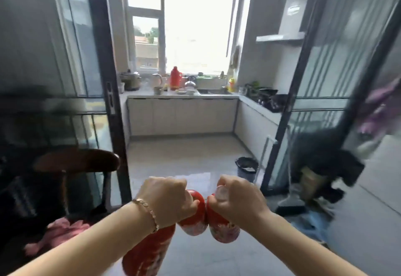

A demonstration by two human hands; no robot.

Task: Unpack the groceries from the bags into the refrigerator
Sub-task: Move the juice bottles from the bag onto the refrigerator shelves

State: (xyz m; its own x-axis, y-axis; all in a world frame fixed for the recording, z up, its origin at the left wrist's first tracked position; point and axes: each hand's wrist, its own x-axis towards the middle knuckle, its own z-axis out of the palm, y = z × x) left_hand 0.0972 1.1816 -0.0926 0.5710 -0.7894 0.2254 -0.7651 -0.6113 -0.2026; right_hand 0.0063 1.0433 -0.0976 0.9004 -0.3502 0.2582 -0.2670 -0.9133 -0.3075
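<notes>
My left hand [168, 199] grips red packaged items with a printed pattern: one long red pack [149, 252] hangs below my wrist and a rounder red pack [194, 221] sticks out past my fingers. My right hand [236, 195] grips another red patterned pack [223, 228] by its top, where a clear plastic end shows. Both hands are held low in front of me, close together, at the kitchen doorway. No refrigerator or bag is in view.
Black-framed sliding glass doors [108, 102] flank the open kitchen doorway. A dark wooden chair [76, 163] stands at the left. A black bin [247, 167] sits inside the kitchen on the right; a broom and dustpan [290, 199] lean outside. The counter [180, 94] runs under the window.
</notes>
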